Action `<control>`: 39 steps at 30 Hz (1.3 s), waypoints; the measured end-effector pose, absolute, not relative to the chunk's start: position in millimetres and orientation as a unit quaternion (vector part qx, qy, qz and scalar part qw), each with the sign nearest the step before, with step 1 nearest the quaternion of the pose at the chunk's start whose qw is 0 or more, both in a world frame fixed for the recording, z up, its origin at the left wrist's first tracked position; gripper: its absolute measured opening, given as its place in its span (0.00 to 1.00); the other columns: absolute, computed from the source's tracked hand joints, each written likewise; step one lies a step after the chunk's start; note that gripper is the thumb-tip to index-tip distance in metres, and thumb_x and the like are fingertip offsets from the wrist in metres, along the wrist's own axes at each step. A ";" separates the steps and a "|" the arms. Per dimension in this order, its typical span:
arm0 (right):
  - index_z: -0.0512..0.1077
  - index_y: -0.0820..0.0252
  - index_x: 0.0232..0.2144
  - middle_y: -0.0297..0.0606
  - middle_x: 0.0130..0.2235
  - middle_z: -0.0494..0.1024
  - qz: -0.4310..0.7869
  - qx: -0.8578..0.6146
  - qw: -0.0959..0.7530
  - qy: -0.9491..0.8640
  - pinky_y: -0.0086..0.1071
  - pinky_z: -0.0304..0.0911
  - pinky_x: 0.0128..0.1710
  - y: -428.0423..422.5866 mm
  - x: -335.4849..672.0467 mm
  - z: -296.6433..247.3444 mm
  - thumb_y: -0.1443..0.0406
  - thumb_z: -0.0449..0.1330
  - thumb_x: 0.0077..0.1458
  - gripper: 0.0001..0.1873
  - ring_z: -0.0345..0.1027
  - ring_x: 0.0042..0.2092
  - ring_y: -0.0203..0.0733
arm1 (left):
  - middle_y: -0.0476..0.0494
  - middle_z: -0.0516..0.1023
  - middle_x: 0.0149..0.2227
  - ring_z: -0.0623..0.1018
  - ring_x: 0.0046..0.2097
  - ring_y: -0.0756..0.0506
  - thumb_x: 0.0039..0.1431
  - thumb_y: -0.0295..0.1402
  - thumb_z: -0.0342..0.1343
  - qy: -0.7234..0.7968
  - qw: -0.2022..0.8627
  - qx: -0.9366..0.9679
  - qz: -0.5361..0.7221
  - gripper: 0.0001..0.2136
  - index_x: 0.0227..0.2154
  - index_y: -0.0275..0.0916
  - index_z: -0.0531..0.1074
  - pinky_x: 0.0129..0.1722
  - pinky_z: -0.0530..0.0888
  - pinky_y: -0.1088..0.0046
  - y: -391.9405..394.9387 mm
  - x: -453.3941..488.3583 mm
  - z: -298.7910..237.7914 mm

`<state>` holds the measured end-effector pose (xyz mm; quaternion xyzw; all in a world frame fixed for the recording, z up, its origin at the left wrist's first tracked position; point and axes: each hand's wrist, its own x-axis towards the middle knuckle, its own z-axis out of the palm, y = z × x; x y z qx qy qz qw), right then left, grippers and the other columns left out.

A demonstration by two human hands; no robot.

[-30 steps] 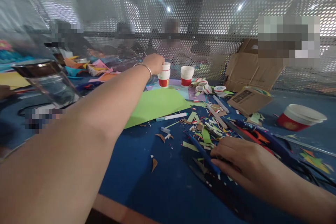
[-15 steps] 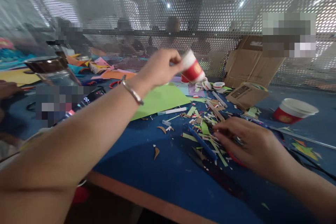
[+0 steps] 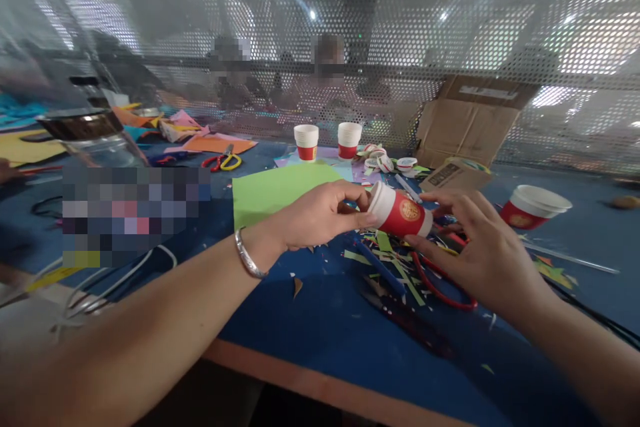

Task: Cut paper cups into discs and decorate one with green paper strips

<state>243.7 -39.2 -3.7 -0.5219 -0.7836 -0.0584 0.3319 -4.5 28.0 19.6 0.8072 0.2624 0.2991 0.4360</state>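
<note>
Toward the near edge of the surface (image 3: 315,320), drew a cup (image 3: 404,212), now between pinching left fingers (image 3: 361,220) and parted right fingers (image 3: 449,201) of unclear hold.

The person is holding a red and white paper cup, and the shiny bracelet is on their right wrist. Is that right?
Not quite: the shiny bracelet is on the wrist of the left hand, not the right. The head view shows it. The person is holding a red and white paper cup, as you said.
</note>
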 end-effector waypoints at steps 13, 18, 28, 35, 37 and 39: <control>0.69 0.54 0.58 0.44 0.52 0.79 -0.077 -0.524 0.329 -0.782 0.45 0.72 0.47 -42.4 245.1 -6.2 0.52 0.65 0.58 0.29 0.76 0.48 0.54 | 0.47 0.76 0.34 0.75 0.38 0.48 0.62 0.42 0.61 0.256 0.542 0.707 0.375 0.13 0.29 0.38 0.73 0.44 0.72 0.68 35.7 -8.5 20.3; 0.69 0.52 0.55 0.45 0.49 0.80 -0.050 -0.571 0.376 -0.728 0.49 0.73 0.42 -41.5 250.5 -1.3 0.48 0.64 0.57 0.28 0.78 0.43 0.57 | 0.45 0.76 0.35 0.76 0.43 0.45 0.61 0.43 0.61 0.380 0.246 0.711 0.538 0.14 0.27 0.40 0.67 0.47 0.74 0.64 61.1 -26.8 16.8; 0.68 0.52 0.55 0.46 0.47 0.81 0.009 -0.601 0.416 -0.682 0.51 0.73 0.39 -38.2 254.5 -0.9 0.44 0.64 0.54 0.32 0.79 0.41 0.58 | 0.40 0.70 0.46 0.73 0.52 0.41 0.59 0.34 0.63 0.391 -0.004 0.829 0.400 0.11 0.32 0.42 0.63 0.51 0.75 0.61 89.4 -30.7 -14.2; 0.67 0.50 0.56 0.44 0.48 0.80 0.024 -0.587 0.421 -0.691 0.49 0.73 0.39 -37.7 252.8 -1.4 0.45 0.64 0.55 0.31 0.78 0.40 0.54 | 0.37 0.67 0.53 0.67 0.59 0.37 0.53 0.31 0.68 0.407 -0.023 0.806 0.429 0.22 0.46 0.41 0.64 0.62 0.66 0.53 67.0 -25.4 0.2; 0.67 0.51 0.56 0.43 0.47 0.81 0.024 -0.585 0.423 -0.692 0.48 0.73 0.39 -37.6 252.0 -2.0 0.46 0.65 0.55 0.31 0.79 0.40 0.54 | 0.38 0.70 0.52 0.69 0.58 0.37 0.54 0.33 0.68 0.387 0.026 0.800 0.458 0.20 0.46 0.41 0.66 0.61 0.67 0.54 49.3 -17.0 7.4; 0.67 0.52 0.56 0.43 0.47 0.81 0.023 -0.582 0.425 -0.693 0.46 0.73 0.39 -38.0 250.0 -2.4 0.46 0.65 0.55 0.31 0.79 0.40 0.53 | 0.38 0.73 0.52 0.73 0.56 0.39 0.56 0.37 0.67 0.361 0.193 0.788 0.460 0.20 0.48 0.41 0.67 0.58 0.70 0.56 31.4 -4.6 9.0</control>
